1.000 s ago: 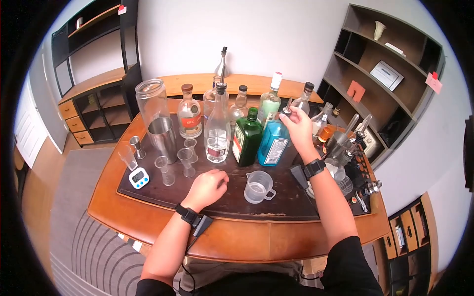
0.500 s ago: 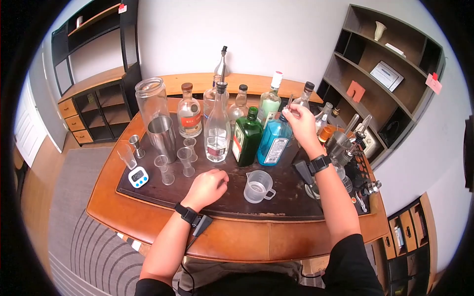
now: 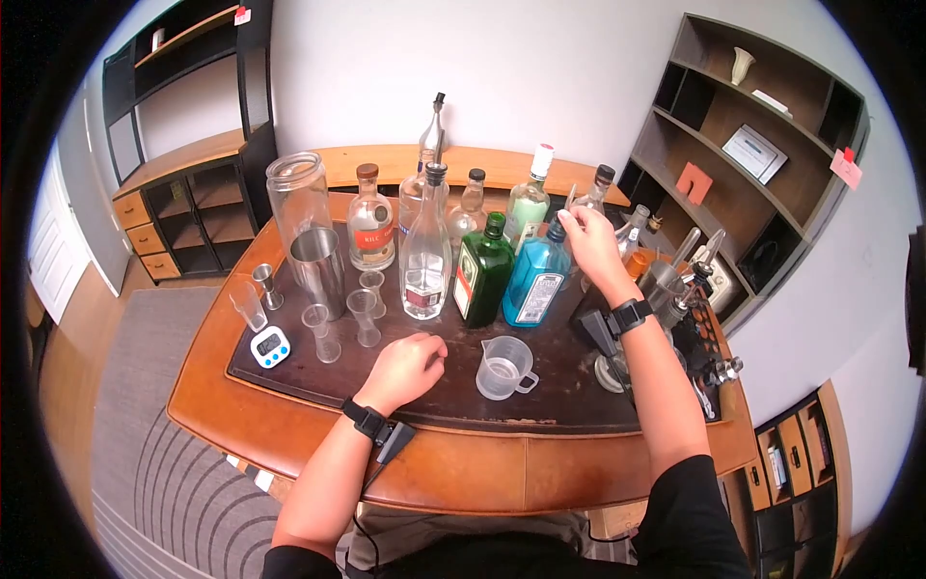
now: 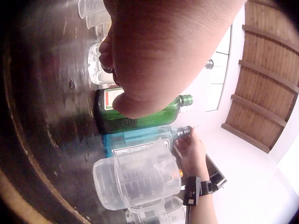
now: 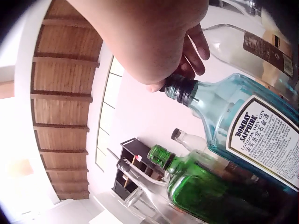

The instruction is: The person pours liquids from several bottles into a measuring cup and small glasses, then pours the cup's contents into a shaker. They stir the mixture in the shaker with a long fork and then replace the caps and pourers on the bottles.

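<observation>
In the head view, a blue gin bottle [image 3: 536, 285] stands upright on the dark desk mat. My right hand [image 3: 592, 241] is at its mouth, thumb and fingers pinching the pour spout [image 3: 571, 196], whose thin metal tip points up. The right wrist view shows the thumb at the dark top of the bottle neck [image 5: 180, 89]; the fingers reach behind it. My left hand [image 3: 402, 369] rests on the mat with loosely curled fingers, holding nothing. Between the hands is a clear plastic measuring jug [image 3: 503, 369]. A green bottle [image 3: 484, 275] stands left of the blue one.
A tall clear bottle with a pourer [image 3: 424, 261], a steel shaker tin [image 3: 318, 275], small jiggers [image 3: 365, 317] and a timer [image 3: 271, 347] stand on the left. More bottles line the back. Bar tools [image 3: 666, 280] crowd the right side near my forearm.
My right hand has shifted slightly right and lower at the blue bottle's mouth, and the spout's tip leans differently. The bottle and my left hand have stayed in place.
</observation>
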### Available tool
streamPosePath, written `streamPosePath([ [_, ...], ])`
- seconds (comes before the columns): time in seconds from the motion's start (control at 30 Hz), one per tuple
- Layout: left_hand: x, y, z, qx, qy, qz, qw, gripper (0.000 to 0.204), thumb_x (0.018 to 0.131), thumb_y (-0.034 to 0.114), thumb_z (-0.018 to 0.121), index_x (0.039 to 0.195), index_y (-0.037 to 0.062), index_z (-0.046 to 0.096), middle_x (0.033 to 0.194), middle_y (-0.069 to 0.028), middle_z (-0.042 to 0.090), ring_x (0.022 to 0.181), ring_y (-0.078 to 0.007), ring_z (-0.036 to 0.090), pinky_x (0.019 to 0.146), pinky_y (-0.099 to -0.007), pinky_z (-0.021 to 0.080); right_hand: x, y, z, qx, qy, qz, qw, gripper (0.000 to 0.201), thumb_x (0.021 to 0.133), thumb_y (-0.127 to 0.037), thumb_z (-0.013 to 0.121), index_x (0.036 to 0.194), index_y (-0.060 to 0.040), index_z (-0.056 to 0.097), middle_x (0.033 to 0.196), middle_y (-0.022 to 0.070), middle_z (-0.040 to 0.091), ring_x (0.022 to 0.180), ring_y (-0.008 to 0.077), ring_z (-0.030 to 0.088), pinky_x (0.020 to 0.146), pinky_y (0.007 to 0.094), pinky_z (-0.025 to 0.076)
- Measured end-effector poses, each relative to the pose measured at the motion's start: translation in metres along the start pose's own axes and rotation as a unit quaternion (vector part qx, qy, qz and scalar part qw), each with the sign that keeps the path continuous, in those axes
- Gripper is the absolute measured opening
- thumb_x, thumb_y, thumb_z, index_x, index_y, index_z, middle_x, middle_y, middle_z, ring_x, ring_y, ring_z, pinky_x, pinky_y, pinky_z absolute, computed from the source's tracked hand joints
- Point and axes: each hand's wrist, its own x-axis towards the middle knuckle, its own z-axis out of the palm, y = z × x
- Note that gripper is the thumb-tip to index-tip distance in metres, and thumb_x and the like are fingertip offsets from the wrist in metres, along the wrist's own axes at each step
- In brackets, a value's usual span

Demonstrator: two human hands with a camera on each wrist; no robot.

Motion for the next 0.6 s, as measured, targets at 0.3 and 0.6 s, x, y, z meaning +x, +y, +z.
streamPosePath([
  [0.3, 0.0, 0.002, -0.002, 0.005, -0.002, 0.001, 1.0, 0.012, 0.08, 0.009, 0.065, 0.091, 0.0039, 0.066, 0.089, -0.0156, 0.068, 0.086, -0.0374, 0.067, 0.076, -0.0465, 0.054, 0.0, 0.009, -0.004, 0.137, -0.024, -0.066, 0.988, 0.028, 0.094, -0.022, 0.07, 0.105, 0.004, 0.069, 0.099, 0.0147, 0.07, 0.093, 0.0236, 0.068, 0.084, 0.0349, 0.053],
  [0.6, 0.0, -0.002, 0.001, 0.003, 0.0, -0.002, 1.0, 0.012, 0.081, 0.01, 0.065, 0.092, 0.0038, 0.066, 0.09, -0.0156, 0.068, 0.086, -0.0376, 0.067, 0.076, -0.0467, 0.054, 0.015, 0.004, -0.013, 0.038, -0.056, -0.021, 0.997, 0.035, 0.095, -0.029, 0.068, 0.105, 0.0043, 0.071, 0.099, 0.0178, 0.071, 0.092, 0.0263, 0.069, 0.084, 0.0369, 0.053],
])
